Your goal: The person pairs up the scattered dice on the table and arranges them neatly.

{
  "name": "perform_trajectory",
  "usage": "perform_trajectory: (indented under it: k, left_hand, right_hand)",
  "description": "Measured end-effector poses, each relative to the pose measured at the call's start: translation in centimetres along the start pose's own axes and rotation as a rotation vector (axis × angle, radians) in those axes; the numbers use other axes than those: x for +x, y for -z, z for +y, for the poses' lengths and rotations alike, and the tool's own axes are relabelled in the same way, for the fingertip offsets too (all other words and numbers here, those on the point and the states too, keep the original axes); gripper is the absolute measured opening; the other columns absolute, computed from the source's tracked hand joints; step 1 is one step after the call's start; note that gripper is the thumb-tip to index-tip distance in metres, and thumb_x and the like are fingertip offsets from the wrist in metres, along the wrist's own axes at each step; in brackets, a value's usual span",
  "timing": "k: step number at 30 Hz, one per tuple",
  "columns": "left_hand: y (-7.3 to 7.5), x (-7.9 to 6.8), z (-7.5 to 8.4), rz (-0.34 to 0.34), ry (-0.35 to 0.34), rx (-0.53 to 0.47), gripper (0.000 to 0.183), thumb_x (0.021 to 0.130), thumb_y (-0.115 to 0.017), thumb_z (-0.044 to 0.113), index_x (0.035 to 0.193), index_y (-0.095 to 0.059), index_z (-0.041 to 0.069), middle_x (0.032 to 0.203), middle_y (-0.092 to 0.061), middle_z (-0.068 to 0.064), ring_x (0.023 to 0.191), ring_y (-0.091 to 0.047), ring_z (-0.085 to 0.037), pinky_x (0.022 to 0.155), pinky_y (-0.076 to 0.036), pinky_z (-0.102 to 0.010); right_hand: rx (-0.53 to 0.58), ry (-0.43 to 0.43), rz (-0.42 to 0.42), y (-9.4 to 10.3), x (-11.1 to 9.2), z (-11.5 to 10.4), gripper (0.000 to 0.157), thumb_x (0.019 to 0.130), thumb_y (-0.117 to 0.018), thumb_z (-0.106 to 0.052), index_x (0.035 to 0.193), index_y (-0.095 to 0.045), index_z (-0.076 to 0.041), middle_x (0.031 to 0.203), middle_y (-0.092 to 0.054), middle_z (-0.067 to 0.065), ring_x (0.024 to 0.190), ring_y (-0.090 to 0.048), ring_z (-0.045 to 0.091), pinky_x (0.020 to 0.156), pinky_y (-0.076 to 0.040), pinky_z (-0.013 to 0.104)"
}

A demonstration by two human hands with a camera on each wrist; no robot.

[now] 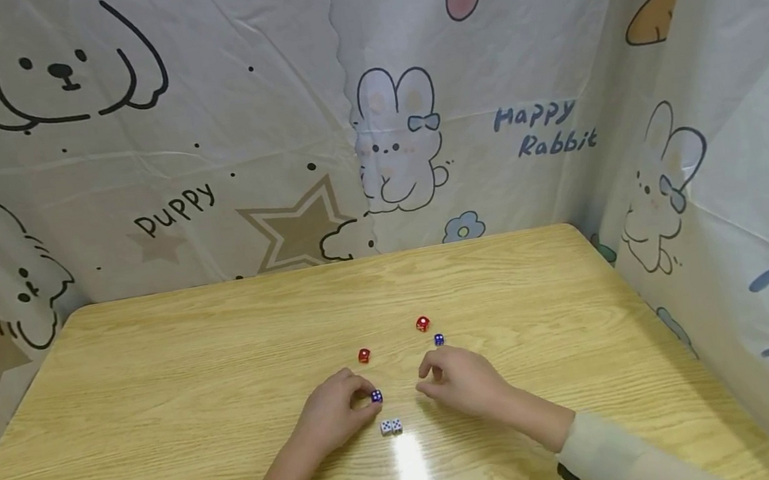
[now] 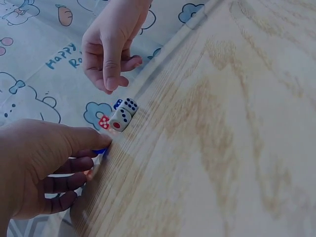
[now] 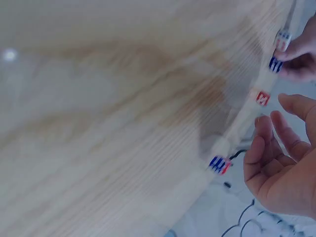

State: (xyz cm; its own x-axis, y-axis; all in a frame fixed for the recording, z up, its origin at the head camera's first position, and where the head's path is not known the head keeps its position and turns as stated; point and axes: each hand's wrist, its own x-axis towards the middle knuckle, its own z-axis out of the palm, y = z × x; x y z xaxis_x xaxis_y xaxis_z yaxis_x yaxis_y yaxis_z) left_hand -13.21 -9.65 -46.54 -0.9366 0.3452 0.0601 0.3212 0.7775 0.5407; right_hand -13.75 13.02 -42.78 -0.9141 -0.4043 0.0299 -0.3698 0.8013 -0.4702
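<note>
My left hand (image 1: 336, 410) pinches a blue die (image 1: 376, 395) with white pips between thumb and fingertips, low over the table. Just nearer to me, two white dice (image 1: 391, 427) sit side by side. Beyond the left hand lies a red die (image 1: 364, 355). My right hand (image 1: 466, 378) hovers to the right with loosely bent fingers and nothing between them. A second blue die (image 1: 438, 339) lies just past its knuckles, and another red die (image 1: 423, 323) is slightly farther back. In the left wrist view, the thumb mostly covers the pinched blue die (image 2: 101, 150).
The dice are on a light wooden table (image 1: 190, 360). A printed cloth (image 1: 253, 112) with rabbits and a puppy hangs along its back and right sides. A bright light reflection (image 1: 415, 476) shows on the tabletop near the front.
</note>
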Motion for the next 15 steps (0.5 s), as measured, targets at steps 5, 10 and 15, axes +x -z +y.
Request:
perform_trajectory:
  k: [5,10,15]
  left_hand:
    - [-0.2,0.1,-0.2,-0.005,0.000,-0.005,0.021,0.079,-0.073,0.031,0.091,-0.070,0.015,0.083,-0.057,0.009,0.076,-0.053,-0.006,0.070,-0.046,-0.026]
    - [-0.1,0.1,-0.1,-0.006,0.003,-0.004,0.021,0.079,-0.072,0.031,0.092,-0.070,0.014,0.084,-0.057,0.009,0.077,-0.053,-0.006,0.071,-0.046,-0.027]
    - [0.0,0.0,-0.1,-0.002,-0.001,-0.014,0.021,0.080,-0.072,0.031,0.091,-0.069,0.014,0.084,-0.057,0.009,0.076,-0.053,-0.006,0.070,-0.046,-0.025]
  right_hand:
    - [-0.020,-0.078,0.045,0.7,0.5,1.2,0.010,0.083,-0.069,-0.024,0.087,-0.066,-0.015,0.080,-0.059,-0.004,0.065,-0.050,0.007,0.057,-0.042,0.023]
    - [-0.039,-0.144,0.064,1.4,1.2,2.5,0.012,0.083,-0.069,-0.025,0.090,-0.068,-0.015,0.082,-0.060,-0.002,0.066,-0.051,0.009,0.057,-0.042,0.025]
    - [-0.039,-0.180,0.084,1.6,1.9,3.8,0.013,0.084,-0.069,-0.024,0.091,-0.068,-0.013,0.080,-0.058,-0.001,0.068,-0.051,0.011,0.059,-0.042,0.026]
